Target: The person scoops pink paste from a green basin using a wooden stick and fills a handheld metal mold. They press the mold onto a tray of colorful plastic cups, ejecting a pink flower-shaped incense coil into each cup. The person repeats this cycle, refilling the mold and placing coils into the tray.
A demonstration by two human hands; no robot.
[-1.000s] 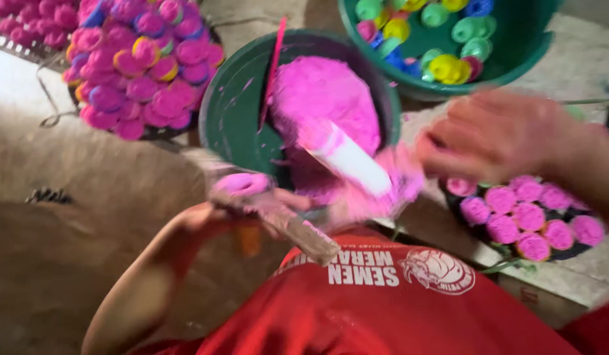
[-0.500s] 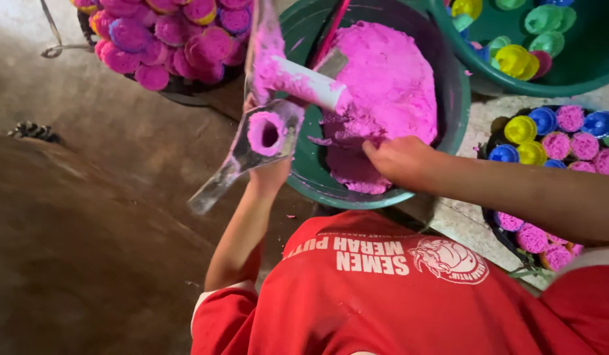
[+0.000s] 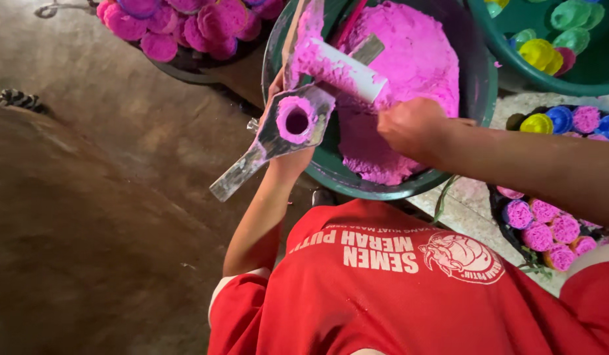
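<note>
Floor: brown, dusty ground (image 3: 88, 197) under all the containers.
Basin: dark green round basin (image 3: 478, 85), heaped with bright pink powder (image 3: 416, 59).
Left hand: left hand (image 3: 288, 158), raised at the basin's near-left rim, closed around a grey metal mould (image 3: 278, 141); most of the hand is hidden behind the mould.
Mould: flat, powder-smeared metal piece tilted down to the left, its handle end out over the floor; a pink powder ring (image 3: 296, 121) with a dark centre hole sits on its face.
Tube: white cylinder (image 3: 347, 69), pink-dusted, lying slantwise just above the mould and over the powder.
Right hand: right hand (image 3: 409, 125), fingers curled down into the pink powder at the heap's near edge; what it grips cannot be told.
Left tray: dark tray (image 3: 186, 69) of pink moulded pieces, top left.
Right tray: pink, blue and yellow pieces (image 3: 554, 223) at right.
Second basin: green, top right (image 3: 600, 82), with coloured cups.
Clothing: red shirt (image 3: 383, 296) with white print.
</note>
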